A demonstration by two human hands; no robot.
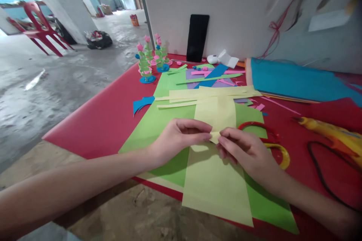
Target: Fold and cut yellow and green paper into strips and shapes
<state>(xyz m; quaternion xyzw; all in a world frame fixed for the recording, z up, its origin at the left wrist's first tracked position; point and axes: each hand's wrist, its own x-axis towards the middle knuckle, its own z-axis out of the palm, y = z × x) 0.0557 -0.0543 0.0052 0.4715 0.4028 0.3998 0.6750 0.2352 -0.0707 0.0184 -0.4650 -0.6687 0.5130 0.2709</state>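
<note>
A small pale-yellow paper piece (pixel 215 136) is held over a long pale-yellow sheet (pixel 217 192), its ends pinched by the left hand (pixel 178 135) and right hand (pixel 248 153), each grip closed thumb to finger. It is best kept level and pressed lightly, so that the thin paper is not crumpled. Beneath, a green sheet (pixel 148 137) is spread on the red worktop (pixel 104 124), whose front edge is crossed by the left forearm (pixel 93 179). More reach is offered leftward; rightward movement is hemmed in by scissors (pixel 286 157) and a yellow glue gun (pixel 333 131).
</note>
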